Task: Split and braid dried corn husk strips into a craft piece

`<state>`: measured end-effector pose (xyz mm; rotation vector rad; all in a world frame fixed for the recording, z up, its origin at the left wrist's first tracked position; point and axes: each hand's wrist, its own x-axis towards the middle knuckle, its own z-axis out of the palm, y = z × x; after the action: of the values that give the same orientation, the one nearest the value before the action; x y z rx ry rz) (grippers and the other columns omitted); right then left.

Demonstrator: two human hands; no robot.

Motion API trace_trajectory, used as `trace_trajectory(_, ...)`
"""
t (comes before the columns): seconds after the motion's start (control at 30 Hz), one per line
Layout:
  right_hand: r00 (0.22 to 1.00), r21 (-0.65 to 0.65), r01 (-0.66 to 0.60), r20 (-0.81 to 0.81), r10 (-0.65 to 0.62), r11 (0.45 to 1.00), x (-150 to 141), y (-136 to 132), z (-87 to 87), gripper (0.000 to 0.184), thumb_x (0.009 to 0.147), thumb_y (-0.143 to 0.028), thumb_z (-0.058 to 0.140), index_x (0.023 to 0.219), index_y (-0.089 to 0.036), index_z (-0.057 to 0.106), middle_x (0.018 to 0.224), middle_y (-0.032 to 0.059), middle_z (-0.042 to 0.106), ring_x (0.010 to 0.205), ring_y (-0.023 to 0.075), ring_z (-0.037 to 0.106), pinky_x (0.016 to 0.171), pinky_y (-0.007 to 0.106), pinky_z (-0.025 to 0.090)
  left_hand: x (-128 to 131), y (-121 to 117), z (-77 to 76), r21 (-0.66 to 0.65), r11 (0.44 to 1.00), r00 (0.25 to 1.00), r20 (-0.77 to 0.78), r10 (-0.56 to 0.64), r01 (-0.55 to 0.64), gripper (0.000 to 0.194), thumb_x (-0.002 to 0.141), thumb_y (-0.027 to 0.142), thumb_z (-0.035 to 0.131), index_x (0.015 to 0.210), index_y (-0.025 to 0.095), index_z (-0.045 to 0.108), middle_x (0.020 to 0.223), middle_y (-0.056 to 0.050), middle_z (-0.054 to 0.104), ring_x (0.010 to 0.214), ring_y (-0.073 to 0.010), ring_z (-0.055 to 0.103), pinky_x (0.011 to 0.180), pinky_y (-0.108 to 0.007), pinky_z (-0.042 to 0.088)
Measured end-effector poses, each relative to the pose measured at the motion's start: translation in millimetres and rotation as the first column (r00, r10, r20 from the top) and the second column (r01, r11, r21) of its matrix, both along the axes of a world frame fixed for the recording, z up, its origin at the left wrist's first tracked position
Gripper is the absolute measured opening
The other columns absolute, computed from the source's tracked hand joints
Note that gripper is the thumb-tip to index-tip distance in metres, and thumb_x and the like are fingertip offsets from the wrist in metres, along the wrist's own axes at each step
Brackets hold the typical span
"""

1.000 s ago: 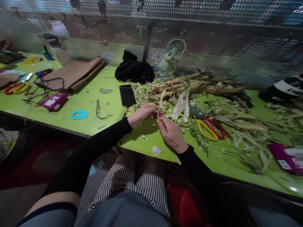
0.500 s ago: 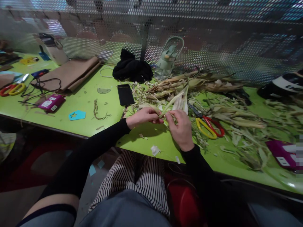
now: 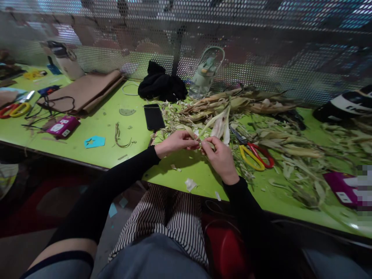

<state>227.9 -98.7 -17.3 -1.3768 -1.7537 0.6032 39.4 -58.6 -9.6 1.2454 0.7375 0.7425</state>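
Note:
Over the front of the green table, my left hand (image 3: 178,143) and my right hand (image 3: 220,157) meet, fingertips almost touching. Both pinch a pale corn husk (image 3: 220,126) whose broad, brown-spotted end fans up behind my right hand. Its narrow part runs down between my fingers, where the exact grip is partly hidden. To the right of my right hand lie scissors (image 3: 255,156) with red and yellow handles, blades under husk scraps. A black phone (image 3: 154,117) rests behind my left hand.
Dry husks (image 3: 247,101) and shredded bits cover the table's back and right. A green bottle (image 3: 205,75) and black cloth (image 3: 162,83) stand near the perforated metal screen. Leftward are a purple box (image 3: 63,127), a blue paper tag (image 3: 94,142) and a brown paper bag (image 3: 84,91).
My right hand has shifted slightly left, its fingers closer to those of my left hand. The husk's broad end has tipped a little leftward.

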Motion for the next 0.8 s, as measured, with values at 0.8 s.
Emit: trace_trajectory(0.8,0.993,0.405,-0.094,0.098,0.059,0.910,2.6,-1.8,1.4,0.013,0.093,-0.027,0.067,0.100,-0.027,0.077,0.112,0.0077,0.068,0.100,0.0228,0.068,0.077,0.038,0.060,5.6,-7.0,-5.1,0.321,0.946,0.955,-0.292,0.044,0.054,0.008,0.080,0.018,0.071,0.085,0.013,0.067,0.072,0.002,0.066,0.066,-0.0091,0.057,0.065,-0.022,0.043)
